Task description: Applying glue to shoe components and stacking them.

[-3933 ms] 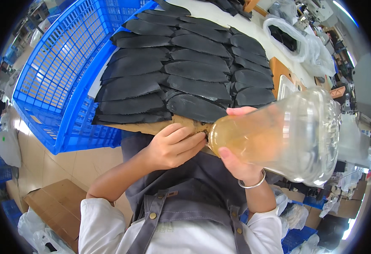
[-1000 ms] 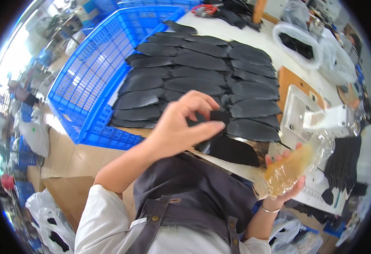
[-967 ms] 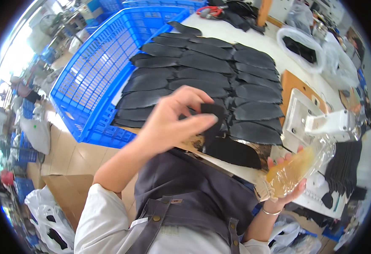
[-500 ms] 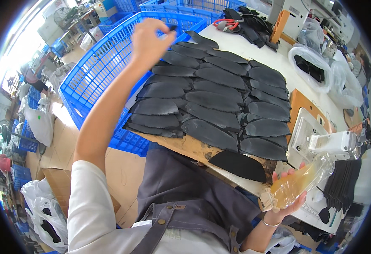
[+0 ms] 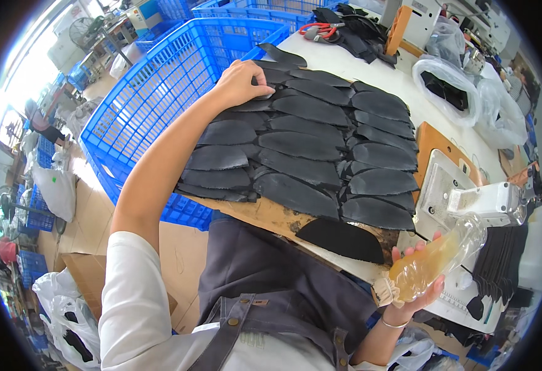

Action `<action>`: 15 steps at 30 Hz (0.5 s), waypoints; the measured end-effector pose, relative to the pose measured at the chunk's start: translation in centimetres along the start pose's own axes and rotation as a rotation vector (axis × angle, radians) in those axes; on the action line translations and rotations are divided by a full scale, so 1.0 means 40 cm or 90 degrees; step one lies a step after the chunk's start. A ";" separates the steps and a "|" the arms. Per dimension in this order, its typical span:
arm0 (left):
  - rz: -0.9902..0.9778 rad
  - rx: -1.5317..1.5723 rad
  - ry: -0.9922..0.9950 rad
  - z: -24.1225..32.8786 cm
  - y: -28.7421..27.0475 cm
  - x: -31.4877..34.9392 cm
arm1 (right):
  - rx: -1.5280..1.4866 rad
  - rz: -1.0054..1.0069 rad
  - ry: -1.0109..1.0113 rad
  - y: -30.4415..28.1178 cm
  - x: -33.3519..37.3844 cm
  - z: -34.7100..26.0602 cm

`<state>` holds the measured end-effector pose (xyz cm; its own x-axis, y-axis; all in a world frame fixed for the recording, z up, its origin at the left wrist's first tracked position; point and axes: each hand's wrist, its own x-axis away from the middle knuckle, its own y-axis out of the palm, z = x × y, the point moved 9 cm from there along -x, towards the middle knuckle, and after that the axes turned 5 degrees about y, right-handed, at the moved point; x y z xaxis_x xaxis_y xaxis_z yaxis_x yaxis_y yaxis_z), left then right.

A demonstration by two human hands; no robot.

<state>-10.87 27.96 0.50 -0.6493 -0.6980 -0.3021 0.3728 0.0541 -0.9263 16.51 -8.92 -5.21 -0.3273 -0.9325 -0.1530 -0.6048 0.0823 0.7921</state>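
Rows of overlapping black curved, leaf-shaped pieces [image 5: 305, 127] cover a wooden board [image 5: 264, 213]. My left hand [image 5: 244, 83] is at the far left of the rows, fingers curled together and fingertips against the pieces; what they pinch is hidden. My right hand [image 5: 428, 297] is wrapped round a clear plastic bottle [image 5: 435, 263] holding yellowish liquid, near the board's right front corner. The bottle is tilted, its cloth-wrapped mouth [image 5: 385, 290] pointing down and left. Beside it, one matte black piece [image 5: 342, 240] lies apart on the board's front edge.
A large blue crate [image 5: 132, 117] stands left of the board. On the white table [image 5: 311, 48] are red-handled scissors [image 5: 320, 29], dark scraps [image 5: 360, 37], a plastic bag [image 5: 444, 93] with black pieces and a white machine [image 5: 478, 204]. More black pieces [image 5: 499, 266] lie at the right.
My left hand has come down from above the crate's edge, where it pinched something small and dark, to the pieces at far left. My right hand keeps the bottle tilted.
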 end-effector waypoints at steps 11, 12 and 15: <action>0.283 0.019 0.243 0.350 -0.169 0.236 | 0.067 0.024 -0.053 0.001 0.015 -0.021; 0.236 0.078 0.307 0.405 -0.125 0.275 | 0.118 0.018 -0.099 0.016 0.017 -0.040; 0.134 0.163 0.408 0.521 -0.059 0.417 | 0.268 0.046 -0.179 0.130 0.001 -0.037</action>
<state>-8.78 1.29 2.35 -0.7790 -0.1303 -0.6133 0.6250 -0.0828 -0.7763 14.43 -9.05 -0.24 -0.5266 -0.7933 -0.3056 -0.7945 0.3314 0.5088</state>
